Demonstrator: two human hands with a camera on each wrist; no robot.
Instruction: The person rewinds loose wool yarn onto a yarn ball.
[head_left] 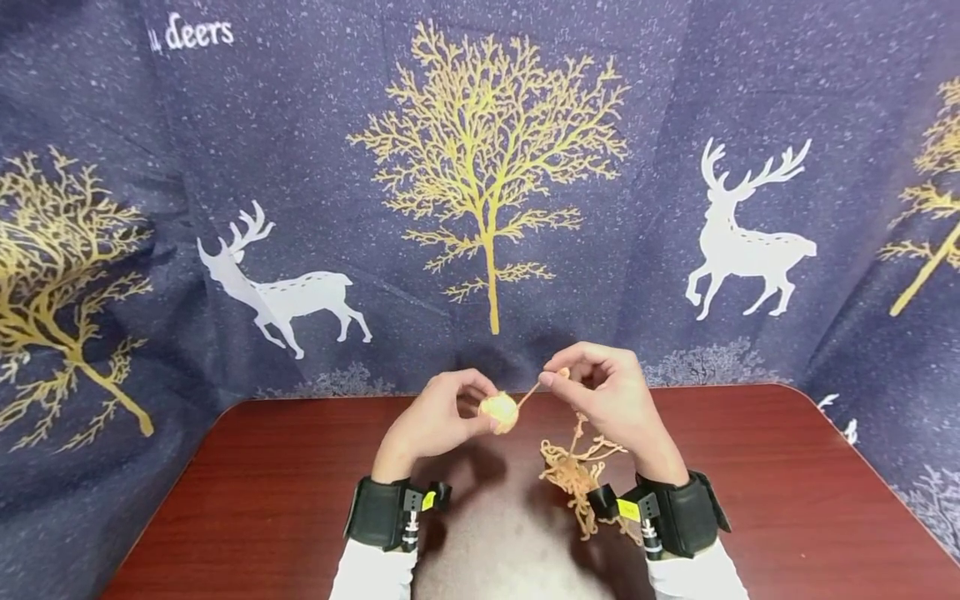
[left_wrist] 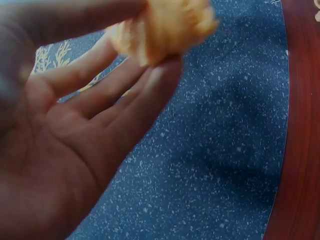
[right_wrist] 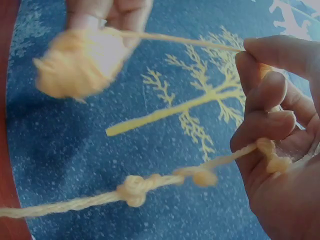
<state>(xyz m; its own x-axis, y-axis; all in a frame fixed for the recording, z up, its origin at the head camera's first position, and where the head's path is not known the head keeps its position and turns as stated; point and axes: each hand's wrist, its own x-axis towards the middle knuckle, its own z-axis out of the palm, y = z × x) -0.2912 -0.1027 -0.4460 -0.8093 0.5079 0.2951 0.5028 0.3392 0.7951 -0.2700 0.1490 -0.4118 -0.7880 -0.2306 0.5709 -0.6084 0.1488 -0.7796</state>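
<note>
A small ball of yellow-orange yarn (head_left: 500,412) sits between the thumb and fingers of my left hand (head_left: 442,417). From the ball a strand runs taut across to my right hand (head_left: 603,387), whose thumb and forefinger pinch it. In the right wrist view the yarn ball (right_wrist: 82,62) looks blurred, and a second length of yarn (right_wrist: 135,190) with knots and loops trails out of the right palm. Below the right hand, a loose tangle of the same yarn (head_left: 573,475) lies on the table, partly hidden by the wrist camera.
The reddish-brown table (head_left: 285,500) has a bright glare near its front middle. Behind it hangs a dark blue cloth (head_left: 420,275) printed with gold trees and white deer. Black straps (head_left: 378,512) with small cameras circle both wrists.
</note>
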